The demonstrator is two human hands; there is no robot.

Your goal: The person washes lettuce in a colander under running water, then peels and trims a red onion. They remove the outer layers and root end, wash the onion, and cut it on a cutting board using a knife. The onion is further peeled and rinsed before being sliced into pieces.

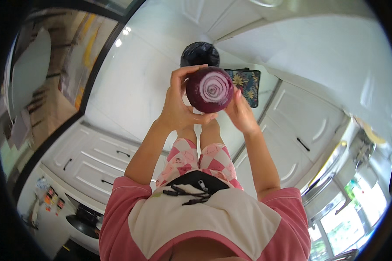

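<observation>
A purple-red onion (192, 87) is held up in front of my body. Its cut end faces the camera and shows pale, ringed layers. My left hand (178, 102) grips it from the left, with fingers over the far side and the thumb along the near edge. Against its right side rests my right hand (241, 112), whose fingertips are partly hidden behind the onion. No knife or other tool is in either hand.
Beyond the onion on the pale tiled floor (127, 81) stands a bin with a black plastic liner (199, 53). A dark floral-patterned flat item (250, 86) is beside it. White cabinets (310, 120) line the right; a counter with a black wok (81, 226) is at lower left.
</observation>
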